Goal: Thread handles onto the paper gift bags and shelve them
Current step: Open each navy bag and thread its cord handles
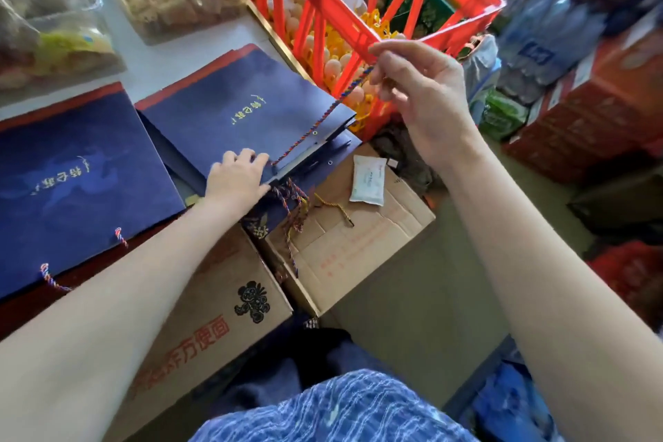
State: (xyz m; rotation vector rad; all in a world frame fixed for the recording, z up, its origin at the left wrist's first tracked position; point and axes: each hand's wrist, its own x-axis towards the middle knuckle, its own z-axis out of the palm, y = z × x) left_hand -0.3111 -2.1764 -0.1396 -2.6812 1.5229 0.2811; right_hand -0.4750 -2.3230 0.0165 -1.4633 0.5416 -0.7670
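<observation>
Mid-frame, the left hand (238,174) is pressing the navy gift bag (236,115) flat on the counter (150,61) while the right hand (412,90) is pinching the braided cord (323,118) taut; steady, straight pulling should prevent snagging.

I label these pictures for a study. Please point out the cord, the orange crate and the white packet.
cord (324,117), head view, middle of the taut stretch.
orange crate (342,9), head view, near top rim.
white packet (368,180), head view, centre of its face.
</observation>
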